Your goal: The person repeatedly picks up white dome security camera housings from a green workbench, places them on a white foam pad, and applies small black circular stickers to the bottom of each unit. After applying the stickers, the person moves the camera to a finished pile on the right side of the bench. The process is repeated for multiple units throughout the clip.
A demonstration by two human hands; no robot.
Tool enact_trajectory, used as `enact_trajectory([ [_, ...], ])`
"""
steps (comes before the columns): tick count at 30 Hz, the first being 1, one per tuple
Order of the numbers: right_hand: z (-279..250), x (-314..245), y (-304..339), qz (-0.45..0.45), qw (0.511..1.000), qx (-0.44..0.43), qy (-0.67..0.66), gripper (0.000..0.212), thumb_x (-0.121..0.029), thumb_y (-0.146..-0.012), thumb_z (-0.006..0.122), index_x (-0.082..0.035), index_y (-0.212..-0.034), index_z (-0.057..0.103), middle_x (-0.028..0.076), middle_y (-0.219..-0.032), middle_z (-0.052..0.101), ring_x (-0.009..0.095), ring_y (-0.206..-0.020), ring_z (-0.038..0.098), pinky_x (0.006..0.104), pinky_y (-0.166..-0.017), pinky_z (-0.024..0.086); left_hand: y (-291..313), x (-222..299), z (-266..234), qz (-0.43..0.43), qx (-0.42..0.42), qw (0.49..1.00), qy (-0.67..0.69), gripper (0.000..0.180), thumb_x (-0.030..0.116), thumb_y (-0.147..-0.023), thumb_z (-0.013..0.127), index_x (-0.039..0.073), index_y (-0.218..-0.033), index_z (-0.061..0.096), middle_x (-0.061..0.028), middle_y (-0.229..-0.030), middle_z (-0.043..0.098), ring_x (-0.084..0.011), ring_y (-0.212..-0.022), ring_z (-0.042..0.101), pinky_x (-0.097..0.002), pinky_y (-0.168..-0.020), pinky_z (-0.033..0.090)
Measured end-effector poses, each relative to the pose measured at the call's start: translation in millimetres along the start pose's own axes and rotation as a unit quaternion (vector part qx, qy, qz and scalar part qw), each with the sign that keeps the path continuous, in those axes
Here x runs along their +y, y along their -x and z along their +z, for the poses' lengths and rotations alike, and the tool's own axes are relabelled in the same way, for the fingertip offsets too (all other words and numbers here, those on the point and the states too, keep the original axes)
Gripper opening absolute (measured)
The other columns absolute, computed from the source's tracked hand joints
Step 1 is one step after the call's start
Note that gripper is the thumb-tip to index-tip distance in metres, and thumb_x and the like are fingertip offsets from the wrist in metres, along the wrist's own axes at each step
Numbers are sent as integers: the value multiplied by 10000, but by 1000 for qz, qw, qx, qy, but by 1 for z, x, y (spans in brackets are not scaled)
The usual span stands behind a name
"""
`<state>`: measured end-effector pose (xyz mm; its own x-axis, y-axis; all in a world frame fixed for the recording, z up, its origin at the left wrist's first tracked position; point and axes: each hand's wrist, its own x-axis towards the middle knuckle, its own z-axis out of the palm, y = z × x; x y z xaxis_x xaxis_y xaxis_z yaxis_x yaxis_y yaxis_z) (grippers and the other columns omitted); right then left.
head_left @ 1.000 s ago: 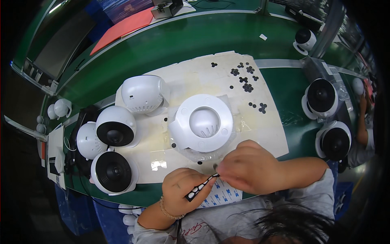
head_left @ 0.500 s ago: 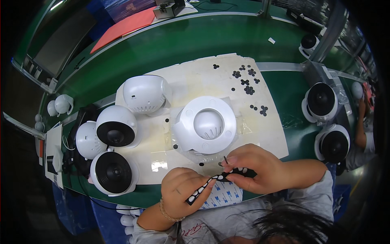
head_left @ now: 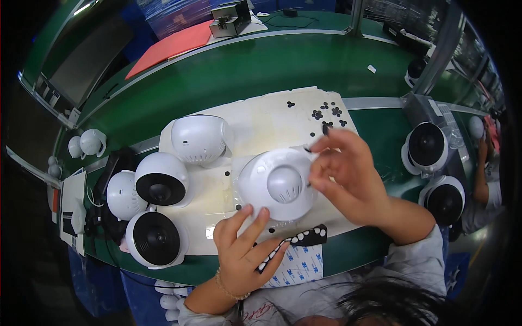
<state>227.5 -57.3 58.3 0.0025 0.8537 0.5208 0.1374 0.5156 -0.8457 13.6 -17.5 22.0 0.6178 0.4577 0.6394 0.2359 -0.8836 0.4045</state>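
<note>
A white dome-shaped camera [head_left: 255,179] lies on the board with its ring-shaped base facing up. Two fingers of my left hand [head_left: 242,258] rest on its near rim. Between that hand's other fingers and thumb is a black strip [head_left: 310,236] bearing white round spots. At the camera's right edge, my right hand [head_left: 350,176] is raised with bent fingers. Small black round pads [head_left: 325,130] show at its fingertips. Under the strip lies a white backing sheet [head_left: 299,266] with blue print.
White cameras with black fronts [head_left: 156,239] stand at the left. More cameras [head_left: 427,145] stand at the right. Black pads [head_left: 317,114] are scattered on the cream board [head_left: 261,117]. Beyond it stretches a green surface [head_left: 244,65]. Another person's arm [head_left: 481,174] appears far right.
My right hand has left the black strip and moved up to the camera's right side. My left hand keeps the strip and has stretched two fingers onto the camera. The view has shifted slightly.
</note>
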Motion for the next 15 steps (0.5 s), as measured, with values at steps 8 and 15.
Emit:
enact_trajectory([
  [8, -3, 13, -24, 74, 997, 2, -21, 617, 118, -787, 456, -43, -1328, 207, 152, -1149, 384, 110, -816, 503, 234, -743, 439, 6, 2, -4, -2, -45, 999, -29, 182, 137, -623, 712, 127, -781, 622, -20, -1115, 586, -211, -1025, 488, -384, -808, 303],
  [15, -3, 17, -23, 32, 999, -11, 20, 615, 118, -783, 468, -39, -1323, 219, 153, -1124, 403, 111, -806, 514, 226, -706, 448, 7, 3, -2, -13, -36, 999, -15, 191, 132, -626, 714, 124, -791, 616, -20, -1118, 584, -217, -1022, 486, -369, -795, 310],
])
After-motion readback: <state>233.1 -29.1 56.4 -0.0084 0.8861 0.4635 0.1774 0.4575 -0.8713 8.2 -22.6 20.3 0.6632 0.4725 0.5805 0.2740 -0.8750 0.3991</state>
